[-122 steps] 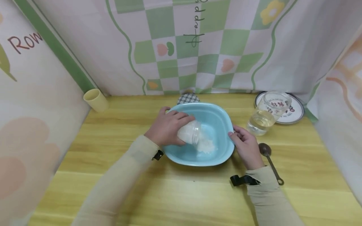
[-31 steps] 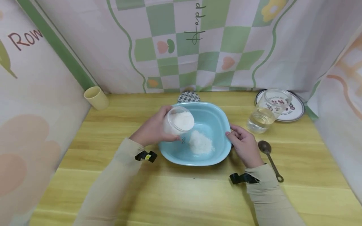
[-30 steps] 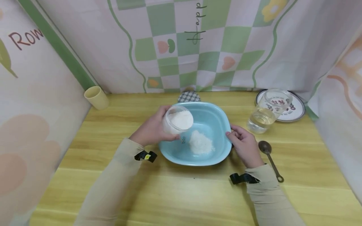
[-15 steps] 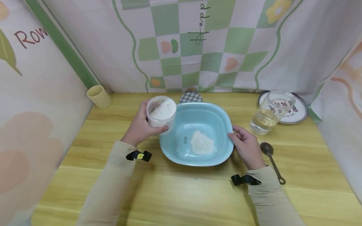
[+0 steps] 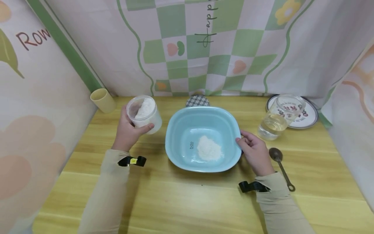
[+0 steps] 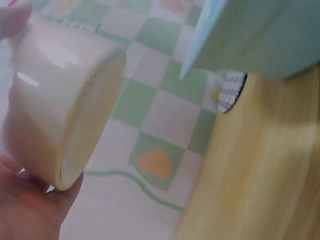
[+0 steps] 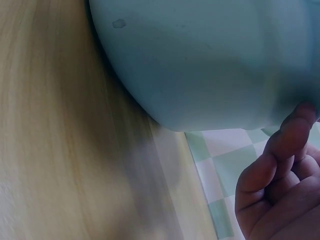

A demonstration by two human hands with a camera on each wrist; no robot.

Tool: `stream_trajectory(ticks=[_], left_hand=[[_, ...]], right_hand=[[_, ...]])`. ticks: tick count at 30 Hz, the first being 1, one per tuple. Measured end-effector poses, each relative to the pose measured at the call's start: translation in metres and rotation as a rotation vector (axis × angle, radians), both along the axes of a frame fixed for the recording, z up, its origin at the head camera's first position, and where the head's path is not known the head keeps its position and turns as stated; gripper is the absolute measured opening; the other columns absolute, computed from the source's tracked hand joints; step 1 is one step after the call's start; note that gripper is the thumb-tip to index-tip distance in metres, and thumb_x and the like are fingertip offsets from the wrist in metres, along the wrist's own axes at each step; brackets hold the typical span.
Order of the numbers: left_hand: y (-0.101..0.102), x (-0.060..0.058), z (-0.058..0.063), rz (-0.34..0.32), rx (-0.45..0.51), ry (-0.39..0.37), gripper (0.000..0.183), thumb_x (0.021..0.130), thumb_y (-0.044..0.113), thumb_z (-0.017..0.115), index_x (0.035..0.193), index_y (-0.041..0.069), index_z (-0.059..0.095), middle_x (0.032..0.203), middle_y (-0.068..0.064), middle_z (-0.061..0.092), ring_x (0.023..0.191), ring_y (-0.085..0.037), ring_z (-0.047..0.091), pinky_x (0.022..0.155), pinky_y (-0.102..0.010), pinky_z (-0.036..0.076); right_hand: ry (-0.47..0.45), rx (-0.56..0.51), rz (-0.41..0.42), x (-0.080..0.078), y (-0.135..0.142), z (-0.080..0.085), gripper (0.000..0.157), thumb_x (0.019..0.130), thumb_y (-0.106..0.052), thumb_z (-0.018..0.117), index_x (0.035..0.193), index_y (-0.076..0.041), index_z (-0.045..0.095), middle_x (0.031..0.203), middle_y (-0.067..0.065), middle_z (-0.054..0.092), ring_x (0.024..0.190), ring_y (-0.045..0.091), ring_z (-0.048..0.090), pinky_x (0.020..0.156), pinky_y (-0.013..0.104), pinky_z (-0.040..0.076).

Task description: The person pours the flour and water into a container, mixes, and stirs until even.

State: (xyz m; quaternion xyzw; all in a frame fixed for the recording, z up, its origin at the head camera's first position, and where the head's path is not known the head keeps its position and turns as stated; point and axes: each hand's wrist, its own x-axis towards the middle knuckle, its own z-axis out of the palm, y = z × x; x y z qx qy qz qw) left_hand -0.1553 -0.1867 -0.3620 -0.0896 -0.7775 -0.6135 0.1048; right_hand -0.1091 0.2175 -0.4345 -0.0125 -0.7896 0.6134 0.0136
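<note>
My left hand (image 5: pixel 127 131) grips a clear jar (image 5: pixel 153 122) of white powder, left of the basin and tilted a little. In the left wrist view the jar (image 6: pixel 55 95) shows its side and base, with fingers around it and the table lower down. A light blue basin (image 5: pixel 178 130) stands mid-table, a small heap of white powder (image 5: pixel 209 148) on its floor. My right hand (image 5: pixel 254 151) pinches the basin's right rim, thumb on top. From the right wrist view, curled fingers (image 7: pixel 292 137) press under the rim of the basin (image 7: pixel 200 65).
A glass jar of pale yellowish liquid (image 5: pixel 272 125) stands right of the basin, before a patterned plate (image 5: pixel 306 118). A brown spoon (image 5: pixel 281 167) lies near my right wrist. A yellow cup (image 5: pixel 103 101) stands back left; a checked round lid (image 5: pixel 197 100) lies behind the basin.
My left hand has turned the jar from tipped over the basin to nearly upright and carried it left, off the basin. The powder heap has grown since the earliest frame. My right hand stays on the rim.
</note>
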Motion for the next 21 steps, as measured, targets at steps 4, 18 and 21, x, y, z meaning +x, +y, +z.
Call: stream_trajectory(ticks=[4, 18, 21], left_hand=[[-0.008, 0.0, -0.01, 0.033, 0.0, -0.02, 0.09, 0.073, 0.004, 0.088, 0.144, 0.011, 0.034, 0.142, -0.005, 0.049, 0.128, -0.02, 0.047, 0.112, -0.043, 0.037], [-0.024, -0.004, -0.061, 0.174, -0.01, -0.109, 0.098, 0.072, 0.008, 0.089, 0.148, 0.006, 0.028, 0.145, -0.013, 0.043, 0.134, -0.025, 0.041, 0.117, -0.043, 0.031], [-0.028, -0.005, -0.076, 0.184, -0.052, -0.177, 0.098, 0.072, 0.009, 0.089, 0.148, 0.004, 0.026, 0.146, -0.017, 0.043, 0.136, -0.028, 0.041, 0.118, -0.044, 0.029]], right_hand=[[0.001, -0.008, 0.0, 0.0, -0.001, -0.001, 0.049, 0.101, -0.027, 0.06, 0.143, -0.002, 0.054, 0.087, 0.004, 0.067, 0.075, 0.011, 0.06, 0.062, 0.023, 0.053], [0.004, 0.012, -0.008, 0.0, -0.001, -0.004, 0.048, 0.101, -0.028, 0.06, 0.142, -0.003, 0.055, 0.086, 0.003, 0.065, 0.076, 0.01, 0.059, 0.062, 0.023, 0.052], [0.009, 0.012, -0.01, -0.001, -0.001, -0.002, 0.048, 0.101, -0.027, 0.06, 0.142, -0.002, 0.055, 0.086, 0.003, 0.065, 0.075, 0.01, 0.059, 0.061, 0.024, 0.052]])
